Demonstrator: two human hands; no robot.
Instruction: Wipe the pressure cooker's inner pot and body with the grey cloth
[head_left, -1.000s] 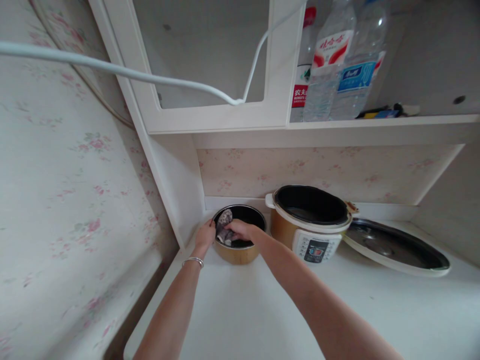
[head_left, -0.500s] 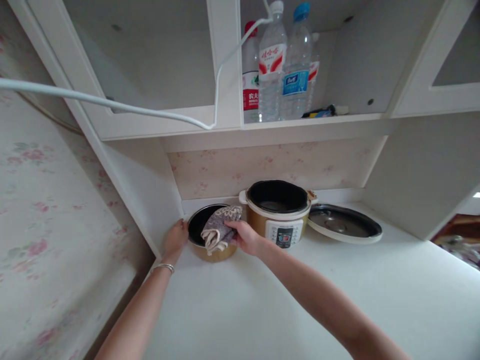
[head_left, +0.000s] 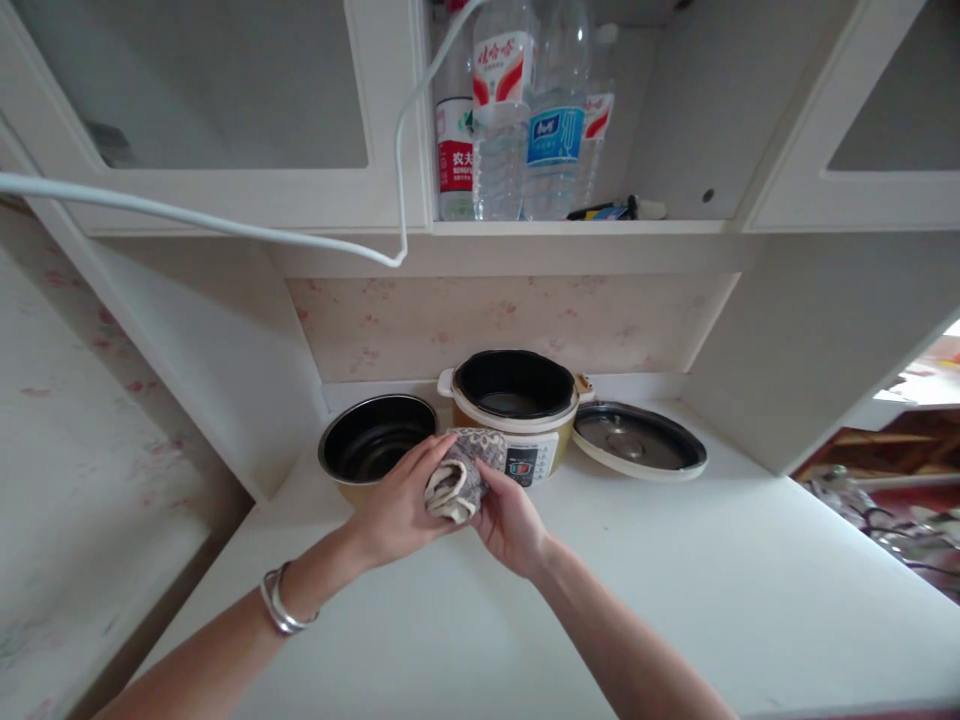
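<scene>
Grey patterned bunched cloth (head_left: pixel 459 478) above white counter (head_left: pixel 675 570), near side of gold electric cooker (head_left: pixel 551 432) | left hand (head_left: pixel 396 508), right hand (head_left: pixel 511 518): fingers clamped on cloth | risk: trailing fold may snag black round inner pot (head_left: pixel 373 452), left.

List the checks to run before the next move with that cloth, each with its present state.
1. Cloth gripped by both the left hand and the right hand: ok.
2. Inner pot upright on the counter, apart from both hands: ok.
3. Cooker open, its lid lying flat beside it: ok.
4. Inner pot dry inside: cannot tell.
5. White cable hanging well above the hands: ok.
</scene>
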